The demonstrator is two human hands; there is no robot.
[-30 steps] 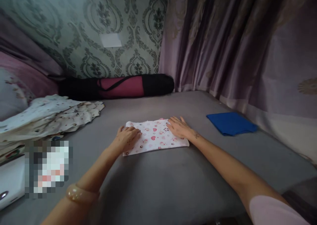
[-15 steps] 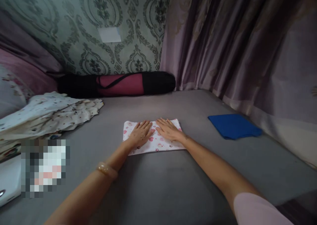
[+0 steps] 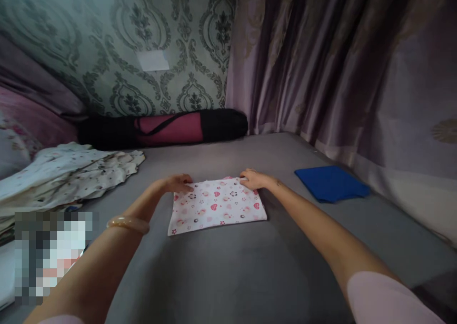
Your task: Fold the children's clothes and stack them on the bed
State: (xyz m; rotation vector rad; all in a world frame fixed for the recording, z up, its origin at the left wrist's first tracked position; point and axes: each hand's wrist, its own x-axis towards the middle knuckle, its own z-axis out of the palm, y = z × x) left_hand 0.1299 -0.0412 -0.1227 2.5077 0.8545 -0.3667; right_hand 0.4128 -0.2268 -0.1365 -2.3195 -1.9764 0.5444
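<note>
A white cloth (image 3: 219, 202) printed with pink hearts and small flowers lies folded into a rectangle on the grey sheet (image 3: 228, 267). At its far left corner, my left hand (image 3: 178, 183) grips the edge, fingers closed on the fabric; a pale bangle circles that forearm. My right hand (image 3: 253, 179) pinches the far edge near the right corner, its fingertips curled over the cloth. The near edge of the cloth rests flat on the sheet.
To the right lies a folded blue cloth (image 3: 332, 183). Rumpled patterned fabric (image 3: 89, 171) is at the left, near a blurred-out patch. A long black and maroon bag (image 3: 171, 128) lies along the wall; curtains (image 3: 307, 62) hang at the right.
Both hands were lying flat on the cloth with fingers spread. They have moved apart to its far corners and closed on the edge. The view has shifted slightly.
</note>
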